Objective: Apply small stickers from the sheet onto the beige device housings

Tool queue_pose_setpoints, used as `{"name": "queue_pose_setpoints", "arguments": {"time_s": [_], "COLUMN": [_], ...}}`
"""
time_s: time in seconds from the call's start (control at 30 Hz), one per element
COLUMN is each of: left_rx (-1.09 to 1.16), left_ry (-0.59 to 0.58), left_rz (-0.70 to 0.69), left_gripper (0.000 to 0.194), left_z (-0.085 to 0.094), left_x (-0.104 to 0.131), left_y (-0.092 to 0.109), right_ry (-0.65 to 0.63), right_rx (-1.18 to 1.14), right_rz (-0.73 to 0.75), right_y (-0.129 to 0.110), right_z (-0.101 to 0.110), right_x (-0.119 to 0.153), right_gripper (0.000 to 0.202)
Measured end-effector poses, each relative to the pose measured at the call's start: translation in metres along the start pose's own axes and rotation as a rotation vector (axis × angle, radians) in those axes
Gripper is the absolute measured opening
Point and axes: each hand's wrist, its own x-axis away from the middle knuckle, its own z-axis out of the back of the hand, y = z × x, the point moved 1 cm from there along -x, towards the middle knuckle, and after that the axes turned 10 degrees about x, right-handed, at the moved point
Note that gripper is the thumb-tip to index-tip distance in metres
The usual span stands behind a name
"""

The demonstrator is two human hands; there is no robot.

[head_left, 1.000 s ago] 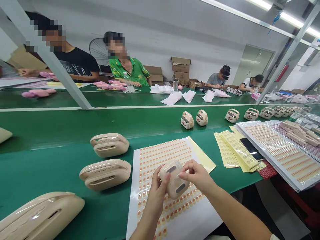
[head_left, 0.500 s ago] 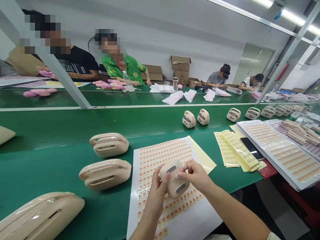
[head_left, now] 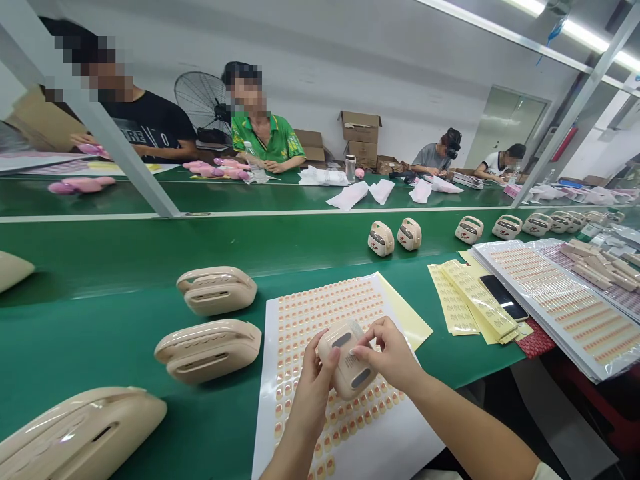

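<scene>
A small beige plastic device (head_left: 349,373) with rounded corners lies in my left hand (head_left: 316,377), whose fingers and thumb wrap around its left side. Two dark grey oblong pads and some fine print show on the face turned up. My right hand (head_left: 389,353) is closed in a pinch against that face, fingertips by the print; what it pinches, if anything, is too small to make out. Under both hands is a sheet of small round orange-and-cream stickers (head_left: 305,313). More beige devices stand at left: a far one (head_left: 220,291), a middle one (head_left: 210,351) and a near one (head_left: 83,433).
Finished-looking beige devices with handles (head_left: 381,239) line the green bench further back. At right are yellow label sheets (head_left: 453,300), a phone (head_left: 503,298) and a sticker-sheet stack (head_left: 565,293). A slanted metal post (head_left: 125,147) rises at left. Several co-workers sit opposite.
My right fingertips have shifted slightly left across the device, and the print on it shows more plainly. Across the bench, the person in green has moved right and sits more upright.
</scene>
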Motion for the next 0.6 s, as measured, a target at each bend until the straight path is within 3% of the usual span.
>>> {"name": "queue_pose_setpoints", "arguments": {"time_s": [0.23,0.37,0.6], "left_rx": [0.001,0.037,0.028], "left_ry": [0.013,0.018,-0.002], "left_rz": [0.017,0.028,-0.01], "left_gripper": [0.062,0.064,0.062], "left_z": [-0.001,0.001,0.001], "left_x": [0.001,0.0,0.0], "left_y": [0.001,-0.002,-0.005], "right_ry": [0.155,0.158,0.174], "right_rx": [0.103,0.129,0.352], "right_rz": [0.281,0.374,0.665], "right_y": [0.009,0.014,0.017], "right_z": [-0.011,-0.012,-0.01], "right_x": [0.007,0.006,0.005], "right_gripper": [0.016,0.013,0.017]}}
